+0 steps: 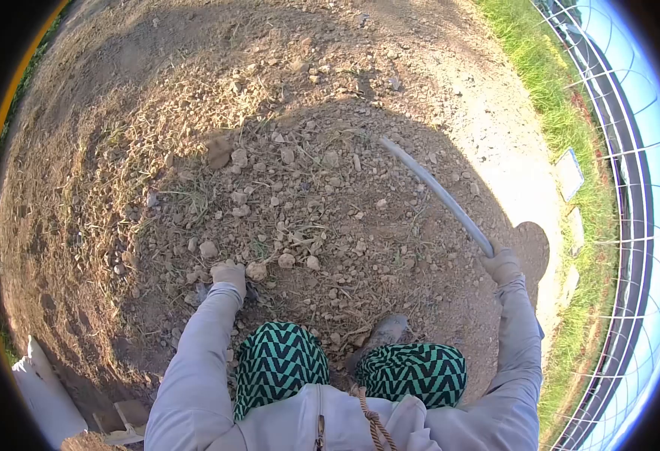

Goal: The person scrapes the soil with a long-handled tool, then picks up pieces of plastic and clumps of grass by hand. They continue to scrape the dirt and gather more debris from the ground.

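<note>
My right hand [502, 266] is wrapped round the near end of a long grey pole [444, 195]. The pole looks bowed in this wide view and slants forward and left, its far end at the loose soil. I cannot make out a tool head on it. Low over the ground at left, my left hand [228, 276] is closed, fingers curled down; what they hold, if anything, is hidden. Round clods [257, 271] lie right beside it. Torn weeds [300, 239] are scattered just ahead.
Dry, lumpy soil [375, 225] spreads around my knees [283, 364] and my shoe [388, 329]. At right run green grass [563, 128] and a wire frame [630, 154]. A pale sheet-like object [44, 395] lies at lower left.
</note>
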The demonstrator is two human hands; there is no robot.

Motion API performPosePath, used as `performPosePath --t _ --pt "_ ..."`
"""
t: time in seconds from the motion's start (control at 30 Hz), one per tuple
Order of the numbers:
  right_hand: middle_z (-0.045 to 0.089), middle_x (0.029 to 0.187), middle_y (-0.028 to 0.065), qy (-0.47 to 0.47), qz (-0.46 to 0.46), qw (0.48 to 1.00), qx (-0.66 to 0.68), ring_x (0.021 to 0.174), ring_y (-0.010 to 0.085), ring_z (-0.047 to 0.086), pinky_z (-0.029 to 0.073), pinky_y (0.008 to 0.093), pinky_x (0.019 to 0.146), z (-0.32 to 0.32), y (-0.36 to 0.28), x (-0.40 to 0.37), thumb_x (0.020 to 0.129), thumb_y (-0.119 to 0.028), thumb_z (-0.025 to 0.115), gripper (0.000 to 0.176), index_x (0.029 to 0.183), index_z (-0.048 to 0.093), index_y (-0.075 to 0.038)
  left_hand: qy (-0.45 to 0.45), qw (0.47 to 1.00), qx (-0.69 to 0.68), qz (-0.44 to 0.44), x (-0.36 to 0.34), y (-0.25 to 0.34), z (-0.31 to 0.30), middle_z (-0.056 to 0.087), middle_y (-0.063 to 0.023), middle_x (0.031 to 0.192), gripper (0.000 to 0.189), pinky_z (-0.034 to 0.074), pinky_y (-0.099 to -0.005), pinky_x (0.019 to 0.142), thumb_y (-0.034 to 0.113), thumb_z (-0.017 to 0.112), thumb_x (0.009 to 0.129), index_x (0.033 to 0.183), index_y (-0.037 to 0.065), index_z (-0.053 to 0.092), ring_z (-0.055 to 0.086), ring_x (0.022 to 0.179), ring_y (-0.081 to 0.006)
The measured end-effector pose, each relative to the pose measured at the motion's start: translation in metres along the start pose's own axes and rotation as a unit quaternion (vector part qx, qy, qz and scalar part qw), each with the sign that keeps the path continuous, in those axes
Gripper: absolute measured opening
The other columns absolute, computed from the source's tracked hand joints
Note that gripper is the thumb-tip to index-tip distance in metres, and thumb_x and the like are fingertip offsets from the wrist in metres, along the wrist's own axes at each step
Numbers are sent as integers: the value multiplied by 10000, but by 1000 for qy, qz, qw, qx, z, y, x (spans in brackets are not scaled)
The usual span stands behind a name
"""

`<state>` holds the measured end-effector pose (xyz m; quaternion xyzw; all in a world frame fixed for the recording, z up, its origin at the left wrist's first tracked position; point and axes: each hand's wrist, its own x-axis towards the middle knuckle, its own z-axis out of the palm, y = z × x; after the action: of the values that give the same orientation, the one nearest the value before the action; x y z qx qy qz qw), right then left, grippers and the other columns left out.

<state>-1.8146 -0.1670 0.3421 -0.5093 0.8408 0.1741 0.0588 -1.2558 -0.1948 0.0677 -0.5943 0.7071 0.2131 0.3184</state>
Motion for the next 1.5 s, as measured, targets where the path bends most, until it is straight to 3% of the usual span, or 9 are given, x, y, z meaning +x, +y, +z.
performPosePath --t 0.2,0.37,0.73,0.8,1.03,1.1,1.23,1.4,1.5 --pt "689 896 134 -50 -11 983 -174 836 290 667 511 400 787 -159 -16 -4 770 -309 724 371 1055 638 -88 -10 1000 -19 -7 11 -2 11 552 -67 1285 346 480 -461 864 221 550 917 1257 169 589 555 1196 -291" --pt "695 962 140 -59 -182 861 -471 911 303 668 517 404 835 -150 -100 53 848 -241 582 262 1026 673 -71 11 999 -32 7 10 -8 8 581 -87 1240 343 481 -452 861 226 569 881 1215 151 599 579 1158 -284" --pt "683 980 199 66 -177 886 -422 911 327 668 520 421 815 -157 -139 75 918 -201 450 290 1019 673 -43 -16 997 -65 49 14 -15 12 554 -74 1322 355 474 -489 862 198 541 925 1273 155 597 542 1220 -290" --pt "678 999 201 41 -189 894 -405 927 338 661 514 437 822 -155 -127 66 919 -195 442 288 1029 672 -60 37 993 -86 73 5 -24 9 615 -98 1204 364 490 -411 877 176 659 810 1172 140 645 586 1153 -286" --pt "682 1036 160 -8 -134 885 -447 984 327 653 511 414 871 -123 -103 68 845 -180 550 265 1070 665 -101 53 992 -102 57 12 -22 16 626 -109 1161 379 493 -408 867 196 689 751 1127 149 665 605 1107 -285" --pt "679 1018 162 -130 -51 912 -385 988 319 650 505 412 877 -75 -48 125 829 -253 614 322 1110 639 -97 55 992 -104 52 14 -21 17 622 -101 1153 383 491 -408 861 202 688 744 1121 144 655 603 1100 -283" --pt "681 1002 172 -138 -95 960 -226 978 337 649 499 425 870 -58 -75 69 811 -360 683 483 1198 587 -87 28 996 -77 30 11 -16 13 605 -102 1163 396 486 -414 854 193 662 753 1144 134 630 594 1106 -278" --pt "666 984 223 -34 -101 985 133 970 385 646 500 447 834 35 -11 110 823 -465 668 536 1203 567 -100 21 996 -73 37 -1 -15 -6 606 -117 1147 371 483 -418 857 178 652 748 1116 125 640 589 1104 -299" --pt "662 1014 242 31 -85 979 183 978 385 647 504 435 837 32 -68 188 819 -489 669 601 1240 557 -76 9 998 -61 13 0 -9 -10 605 -128 1138 354 480 -415 864 176 655 738 1087 121 648 588 1103 -311"
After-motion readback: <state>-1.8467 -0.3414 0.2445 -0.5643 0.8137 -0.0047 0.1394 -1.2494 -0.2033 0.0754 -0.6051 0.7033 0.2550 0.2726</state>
